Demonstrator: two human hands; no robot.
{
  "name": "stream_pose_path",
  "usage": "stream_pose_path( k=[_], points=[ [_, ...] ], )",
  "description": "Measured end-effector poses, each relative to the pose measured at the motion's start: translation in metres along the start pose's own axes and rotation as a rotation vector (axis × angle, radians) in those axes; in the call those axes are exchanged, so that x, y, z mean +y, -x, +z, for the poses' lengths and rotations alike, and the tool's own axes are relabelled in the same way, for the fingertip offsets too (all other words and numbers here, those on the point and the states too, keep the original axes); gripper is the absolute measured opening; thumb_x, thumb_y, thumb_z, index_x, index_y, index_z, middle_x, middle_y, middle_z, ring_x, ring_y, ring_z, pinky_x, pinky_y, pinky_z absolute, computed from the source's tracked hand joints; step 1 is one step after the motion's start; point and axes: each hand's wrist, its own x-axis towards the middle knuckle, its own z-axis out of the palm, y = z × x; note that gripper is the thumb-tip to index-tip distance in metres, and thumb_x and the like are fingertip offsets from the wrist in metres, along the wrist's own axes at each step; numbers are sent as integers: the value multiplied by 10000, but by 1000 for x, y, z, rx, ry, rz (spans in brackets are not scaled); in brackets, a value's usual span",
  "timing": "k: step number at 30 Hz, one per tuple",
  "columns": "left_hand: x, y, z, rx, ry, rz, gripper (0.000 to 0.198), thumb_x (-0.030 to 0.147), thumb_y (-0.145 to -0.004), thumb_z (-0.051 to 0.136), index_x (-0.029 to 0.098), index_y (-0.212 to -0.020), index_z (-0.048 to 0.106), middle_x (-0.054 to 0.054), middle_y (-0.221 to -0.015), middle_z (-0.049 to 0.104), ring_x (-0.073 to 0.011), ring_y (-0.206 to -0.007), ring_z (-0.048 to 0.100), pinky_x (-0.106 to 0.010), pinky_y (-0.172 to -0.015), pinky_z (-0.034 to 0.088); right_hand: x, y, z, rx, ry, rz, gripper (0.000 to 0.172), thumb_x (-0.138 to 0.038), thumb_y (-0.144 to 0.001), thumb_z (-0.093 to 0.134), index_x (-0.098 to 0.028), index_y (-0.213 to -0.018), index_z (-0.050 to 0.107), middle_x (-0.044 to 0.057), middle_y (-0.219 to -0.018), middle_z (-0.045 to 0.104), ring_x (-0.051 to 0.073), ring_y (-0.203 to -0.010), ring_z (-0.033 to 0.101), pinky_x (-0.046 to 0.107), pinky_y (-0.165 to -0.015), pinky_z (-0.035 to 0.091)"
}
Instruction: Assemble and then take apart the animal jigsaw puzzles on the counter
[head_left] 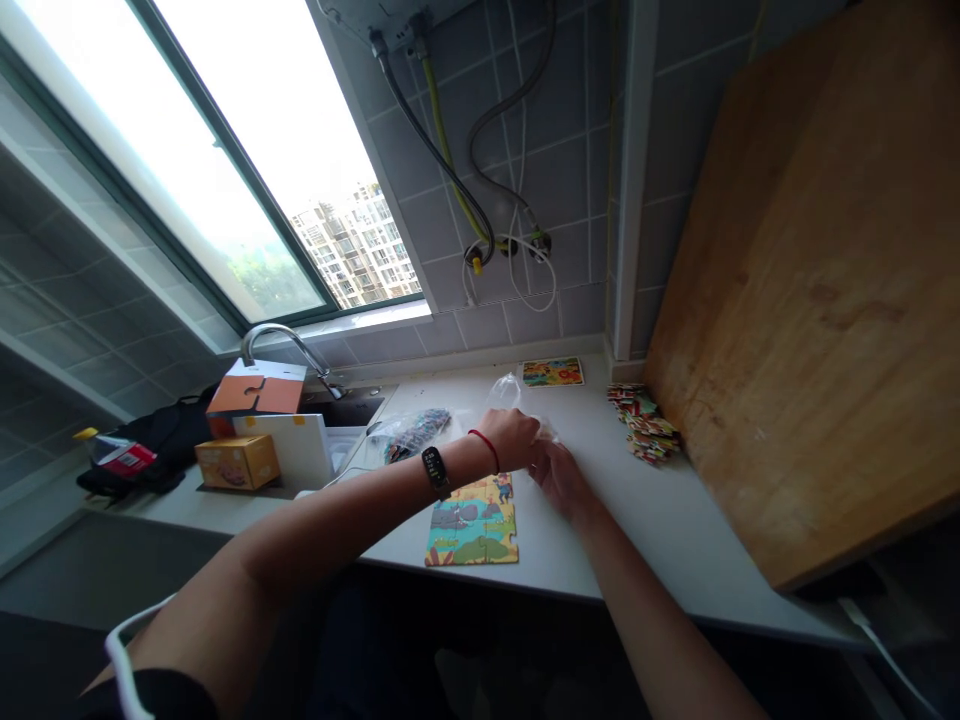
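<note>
Clear poly bag [504, 392], crumpled, at L hand [512, 440], R hand [559, 478]

Honestly nothing here's readable, sorry. The yellow box [237, 462] at 8 o'clock has print on it, but it's way too small and blurry. Same deal with the red label on the bottle [126, 456] at 9 o'clock and the screen on the wristband [436, 472] at 7 o'clock. The puzzle [472, 520] at 6 o'clock just shows pictures, no words I can make out.
</note>
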Motion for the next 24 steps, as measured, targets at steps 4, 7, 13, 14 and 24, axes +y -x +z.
stream_pose_path(
  k=[4, 7, 13, 14, 24],
  points=[
    [-5, 3, 1, 120, 75, -19, 382, 451, -1039, 422, 194, -1088, 700, -140, -1084, 737, -308, -986, 722, -410, -828, 558, -4, 0, 0, 66, -52, -24, 335, -271, -648, 868, -245, -906, 656, -31, -871, 743, 149, -790, 685, 262, -705, 560],
    [-15, 11, 12, 137, 127, -1, 301, 385, -1047, 434, 214, -1066, 681, -109, -1096, 713, -272, -1002, 711, -372, -833, 558, -3, -4, -3, 208, -81, -36, 383, -254, -624, 883, -243, -934, 659, -17, -882, 758, 151, -760, 695, 267, -675, 572],
    [-29, 40, 76, 312, 282, 1, 486, 464, -925, 688, 223, -1325, 550, -135, -1317, 598, -310, -1161, 626, -431, -922, 567, 1, -12, -13, 269, -58, -38, 372, -276, -629, 882, -251, -907, 635, -40, -762, 726, 138, -626, 658, 261, -562, 561],
    [-31, 48, 89, 336, 322, -1, 496, 446, -919, 699, 232, -1337, 540, -137, -1363, 576, -316, -1201, 608, -454, -967, 553, 1, -12, -15, 260, -59, -52, 356, -297, -640, 878, -250, -887, 627, -52, -735, 708, 119, -580, 624, 241, -526, 538],
    [-95, 133, 176, 575, 546, -24, 219, 306, -948, 622, 245, -1158, 637, -116, -1420, 578, -302, -1386, 492, -489, -1171, 405, -5, -5, -14, 231, 198, -233, 432, -399, -697, 835, -293, -1080, 664, -44, -972, 715, 82, -597, 569, 171, -440, 441]
  ],
)
